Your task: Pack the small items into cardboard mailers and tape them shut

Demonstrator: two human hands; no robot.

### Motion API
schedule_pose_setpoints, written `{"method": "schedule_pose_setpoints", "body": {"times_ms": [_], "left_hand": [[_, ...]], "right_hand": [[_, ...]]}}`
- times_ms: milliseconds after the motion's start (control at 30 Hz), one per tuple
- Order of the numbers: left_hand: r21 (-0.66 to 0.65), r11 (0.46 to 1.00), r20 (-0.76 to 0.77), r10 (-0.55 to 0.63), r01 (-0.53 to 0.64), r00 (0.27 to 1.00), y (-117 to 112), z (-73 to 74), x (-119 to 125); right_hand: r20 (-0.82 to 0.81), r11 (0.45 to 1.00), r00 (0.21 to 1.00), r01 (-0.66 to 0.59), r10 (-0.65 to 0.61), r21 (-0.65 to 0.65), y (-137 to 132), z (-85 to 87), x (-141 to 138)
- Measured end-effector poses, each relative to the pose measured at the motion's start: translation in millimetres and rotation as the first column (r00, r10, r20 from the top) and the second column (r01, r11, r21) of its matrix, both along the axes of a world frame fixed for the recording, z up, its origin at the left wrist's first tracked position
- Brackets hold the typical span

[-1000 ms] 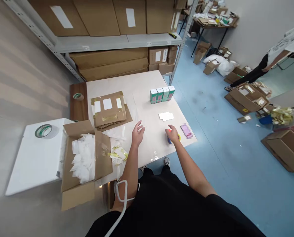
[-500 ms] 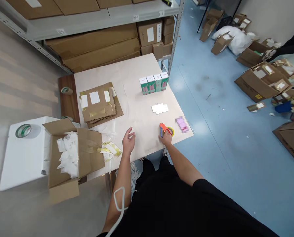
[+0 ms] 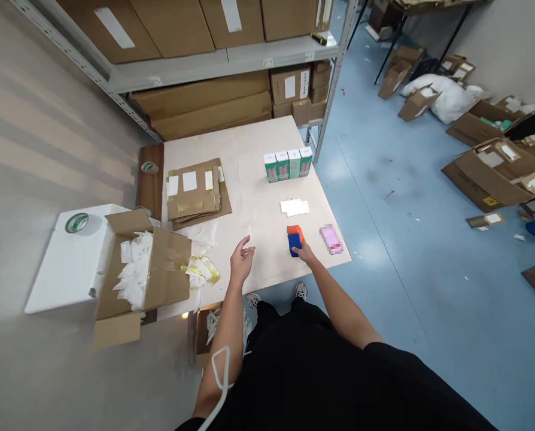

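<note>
Head view.
Right grip (image 3: 304, 251): was closed on the orange-and-blue hand tool (image 3: 294, 241), thumb across the blue part.
Orange-and-blue hand tool: was located at the right front of the tabletop (image 3: 267, 209), orange end pointing away from the body; contact with the surface could not be told.
Left grip (image 3: 242, 261): was open, fingers loosely curled, over the front of the tabletop, well apart from the tool.
White flat pieces (image 3: 294, 207): lay just beyond the tool.
Pink item (image 3: 331, 239): lay near the right edge, pixelated.
Green-and-white boxes (image 3: 288, 165), four: stood upright in a row, farther back.
Flattened cardboard (image 3: 193, 194): lay stacked at left.
White-and-yellow scraps (image 3: 201, 270): lay between left grip and carton.
Carton (image 3: 166, 266): stood open at the left front, containing white crumpled material (image 3: 135, 269).
Tape roll (image 3: 76, 224): rested on a white box (image 3: 65, 266) beside the carton.
</note>
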State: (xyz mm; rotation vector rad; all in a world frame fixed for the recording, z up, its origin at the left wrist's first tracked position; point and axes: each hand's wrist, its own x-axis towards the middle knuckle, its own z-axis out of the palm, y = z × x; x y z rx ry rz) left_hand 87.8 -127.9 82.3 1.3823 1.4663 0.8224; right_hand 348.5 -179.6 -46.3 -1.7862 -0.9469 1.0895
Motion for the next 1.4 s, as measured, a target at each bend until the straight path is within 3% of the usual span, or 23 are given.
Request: {"method": "schedule_pose_setpoints", "body": {"times_ms": [100, 167, 433, 633, 700, 767, 933, 1033, 1167, 1233, 1300, 1400], "left_hand": [[0.02, 1.0, 0.028, -0.023, 0.023, 0.999, 9.2, 16.6, 7.1], [0.05, 0.998, 0.05, -0.037, 0.034, 0.998, 15.9, 32.0, 7.4], [0.227, 0.973, 0.102, -0.077, 0.052, 0.992, 42.8, 111.3, -29.0], [0.199, 0.941, 0.017, -0.282, 0.273, 0.959, 68.5, 166.1, -67.6], [0.171, 0.926, 0.009, -0.342, 0.336, 0.94, 76.0, 175.3, -79.4], [0.186, 0.92, -0.002, -0.351, 0.346, 0.936, 81.5, 179.0, -89.2], [0.347, 0.917, -0.04, -0.195, 0.197, 0.98, 90.0, 174.2, -105.5], [0.399, 0.908, -0.019, -0.129, 0.126, 0.991, 95.5, 174.8, -119.3], [0.492, 0.87, -0.011, 0.029, -0.02, 1.0, 103.2, 189.0, -149.8], [0.529, 0.849, -0.047, 0.019, 0.009, 0.999, 104.4, 198.1, -165.4], [0.576, 0.81, -0.124, -0.047, 0.111, 0.991, 101.0, 204.4, -177.7], [0.691, 0.693, -0.296, 0.009, 0.207, 0.955, 86.2, 204.3, -192.6]], "right_hand": [[-0.196, 0.993, 0.975, -0.092, 0.106, 0.079, 5.4, 30.7, -13.5], [-0.221, 0.973, 0.956, -0.16, 0.195, 0.167, 11.8, 53.8, -24.3], [-0.125, 0.804, 0.852, -0.417, 0.508, 0.424, 34.4, 148.9, -60.9], [-0.049, 0.675, 0.743, -0.577, 0.668, 0.46, 48.6, 197.5, -95.7], [-0.04, 0.657, 0.723, -0.602, 0.69, 0.454, 53.2, 205.6, -107.6], [-0.033, 0.673, 0.736, -0.599, 0.676, 0.434, 57.9, 209.3, -119.6], [-0.018, 0.773, 0.826, -0.52, 0.564, 0.362, 70.2, 209.5, -149.8], [-0.015, 0.783, 0.834, -0.512, 0.552, 0.354, 73.8, 210.2, -163.4], [-0.026, 0.802, 0.842, -0.504, 0.539, 0.321, 72.9, 206.9, -178.6], [-0.026, 0.823, 0.856, -0.488, 0.516, 0.292, 73.2, 202.0, -189.8], [0.004, 0.854, 0.889, -0.442, 0.458, 0.276, 76.7, 197.6, -205.5], [0.082, 0.895, 0.937, -0.348, 0.339, 0.28, 89.5, 198.7, -234.8]]}}
